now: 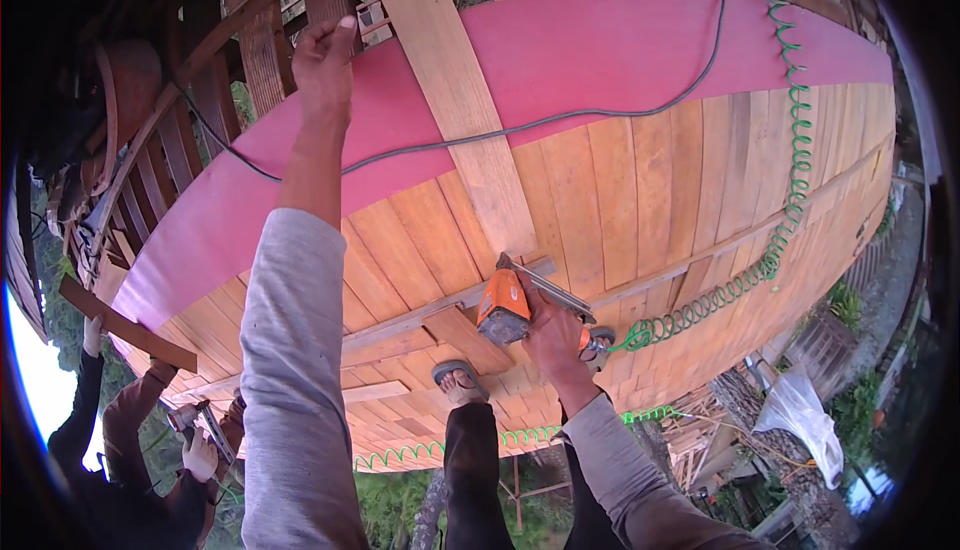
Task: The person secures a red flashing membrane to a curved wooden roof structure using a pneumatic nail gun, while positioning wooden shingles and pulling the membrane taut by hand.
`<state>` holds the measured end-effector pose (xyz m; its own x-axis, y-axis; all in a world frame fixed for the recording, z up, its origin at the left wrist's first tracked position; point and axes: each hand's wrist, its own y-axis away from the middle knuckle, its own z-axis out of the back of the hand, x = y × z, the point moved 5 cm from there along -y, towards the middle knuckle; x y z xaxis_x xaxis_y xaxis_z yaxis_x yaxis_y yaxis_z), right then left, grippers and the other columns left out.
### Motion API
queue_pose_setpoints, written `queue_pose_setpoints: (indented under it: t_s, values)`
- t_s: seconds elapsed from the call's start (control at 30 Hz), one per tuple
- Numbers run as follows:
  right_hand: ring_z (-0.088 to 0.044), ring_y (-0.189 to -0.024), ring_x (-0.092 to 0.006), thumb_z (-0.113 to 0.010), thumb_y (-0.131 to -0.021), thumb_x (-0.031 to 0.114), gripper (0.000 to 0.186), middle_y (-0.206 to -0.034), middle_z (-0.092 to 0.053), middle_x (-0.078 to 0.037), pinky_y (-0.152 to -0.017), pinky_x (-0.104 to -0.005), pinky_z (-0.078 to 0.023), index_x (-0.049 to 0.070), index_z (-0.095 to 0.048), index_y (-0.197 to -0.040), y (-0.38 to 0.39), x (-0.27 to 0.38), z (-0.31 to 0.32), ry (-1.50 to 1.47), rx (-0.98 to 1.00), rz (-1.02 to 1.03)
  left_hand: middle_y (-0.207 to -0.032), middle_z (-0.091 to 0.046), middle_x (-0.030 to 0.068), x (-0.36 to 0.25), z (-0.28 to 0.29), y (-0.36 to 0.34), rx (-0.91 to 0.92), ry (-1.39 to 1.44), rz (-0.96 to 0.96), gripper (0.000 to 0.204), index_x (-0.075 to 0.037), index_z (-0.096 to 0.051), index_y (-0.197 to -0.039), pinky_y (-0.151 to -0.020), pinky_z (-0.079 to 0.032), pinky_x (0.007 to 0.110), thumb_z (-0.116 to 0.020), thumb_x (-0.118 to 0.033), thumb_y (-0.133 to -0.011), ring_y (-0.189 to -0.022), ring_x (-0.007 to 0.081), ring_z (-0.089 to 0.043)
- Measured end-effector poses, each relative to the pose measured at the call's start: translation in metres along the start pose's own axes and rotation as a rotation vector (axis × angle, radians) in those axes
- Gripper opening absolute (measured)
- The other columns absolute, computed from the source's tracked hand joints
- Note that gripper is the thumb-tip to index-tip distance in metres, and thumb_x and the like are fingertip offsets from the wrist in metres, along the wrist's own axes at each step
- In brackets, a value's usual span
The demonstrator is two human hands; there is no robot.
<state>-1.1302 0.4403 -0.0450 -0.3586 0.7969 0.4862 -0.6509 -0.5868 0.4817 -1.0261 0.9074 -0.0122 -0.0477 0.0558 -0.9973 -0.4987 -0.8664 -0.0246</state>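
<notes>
My right hand (553, 335) is wrapped round an orange pneumatic nail gun (503, 308), whose nose rests at the lower end of a long pale wooden board (450, 90). This board crosses a pink sheet (610, 45) and the planked wooden surface (570, 190) at a slant. My left hand (325, 65) is raised over the far edge of the pink sheet, left of the board. Its fingers are curled with the thumb up; whatever they may hold is hidden. From the nail gun, a green coiled air hose (795, 150) runs up to the right.
A black cable (560, 114) lies across the board and sheet. Loose wood strips (465, 340) lie near my sandalled foot (460, 380). At lower left, another person's hands hold a brown board (125, 322) and a power tool (190, 418). A slatted wooden frame (265, 60) stands beyond.
</notes>
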Motion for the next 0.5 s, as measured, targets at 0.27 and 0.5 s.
queue_pose_setpoints:
  t_s: [0.27, 0.5]
  values:
    - [-0.073, -0.095, -0.0407, -0.073, -0.081, 0.002, 0.087, -0.127, -0.071, -0.012, -0.078, -0.0531, -0.058, 0.028, -0.043, -0.158, -0.002, -0.004, -0.002, -0.034, 0.015, 0.014, -0.088, -0.071, 0.0053, 0.081, 0.193, 0.376, -0.563, 0.163, 0.530, 0.024, -0.010, -0.063, -0.097, -0.068, -0.049, 0.026, -0.075, -0.031, -0.100, -0.080, 0.0122, -0.065]
    - [-0.069, -0.113, -0.0402, -0.078, -0.080, 0.009, 0.091, -0.140, -0.066, -0.013, -0.092, -0.0507, -0.058, 0.025, -0.040, -0.161, 0.014, -0.016, 0.020, -0.112, -0.092, 0.084, -0.098, -0.068, 0.0080, 0.196, 0.225, 0.543, -0.773, 0.289, 1.081, 0.063, -0.006, -0.055, -0.116, -0.067, -0.055, 0.030, -0.077, -0.060, -0.092, -0.080, 0.0176, -0.067]
